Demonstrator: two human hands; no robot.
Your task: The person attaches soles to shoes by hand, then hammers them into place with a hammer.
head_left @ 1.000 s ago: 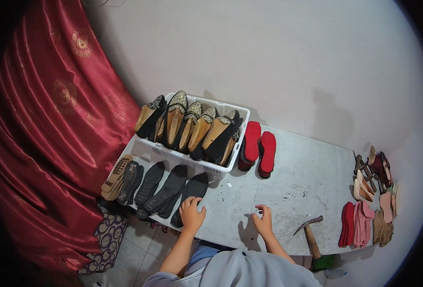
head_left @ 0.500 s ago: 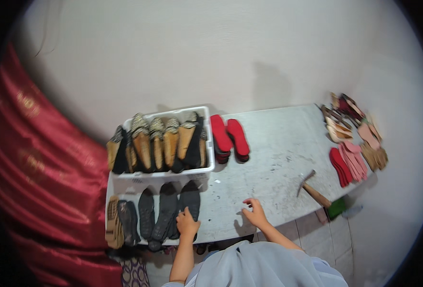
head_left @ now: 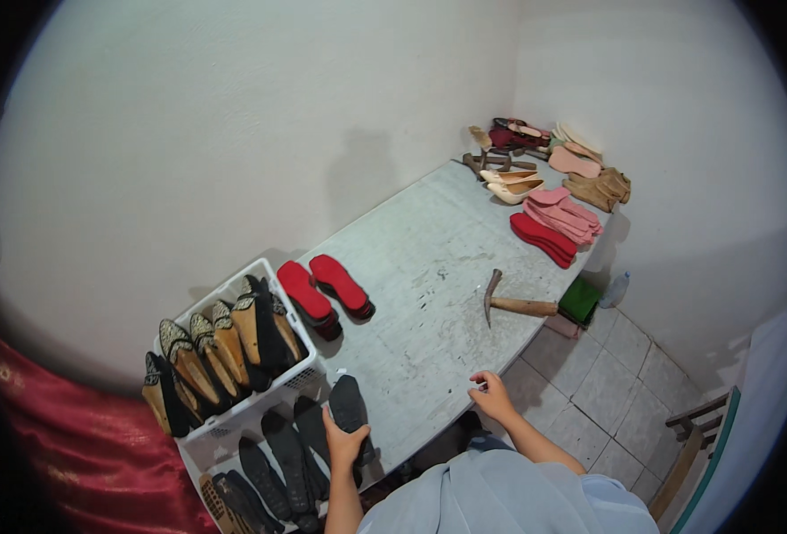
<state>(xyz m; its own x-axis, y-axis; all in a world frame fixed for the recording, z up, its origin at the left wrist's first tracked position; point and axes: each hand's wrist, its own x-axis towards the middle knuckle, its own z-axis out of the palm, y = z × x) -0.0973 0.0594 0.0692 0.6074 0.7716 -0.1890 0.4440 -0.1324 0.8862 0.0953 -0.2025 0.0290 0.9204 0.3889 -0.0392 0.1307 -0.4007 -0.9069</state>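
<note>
My left hand [head_left: 345, 438] is closed around the near part of a black shoe sole [head_left: 349, 402] at the table's left end. Beside it lie several more black soles [head_left: 279, 445] in overlapping rows, with tan soles [head_left: 224, 505] at the far left. My right hand [head_left: 493, 397] is at the table's front edge, fingers loosely bent and apart, holding nothing. Beyond it a hammer [head_left: 520, 306] with a wooden handle rests on the white table [head_left: 411, 258].
A white plastic basket [head_left: 199, 431] holds several shoes with patterned toes. Red soles [head_left: 340, 287] are stacked beside it. Farther right are red soles [head_left: 543, 238], pink soles [head_left: 560, 214], brown pieces [head_left: 600, 189], cream shoes [head_left: 512, 187] and more hammers [head_left: 500, 164]. A red curtain [head_left: 64, 436] hangs left.
My view has swung to the right. My left hand has closed on a black sole and its far end is turned slightly; my right hand stays empty near the table edge.
</note>
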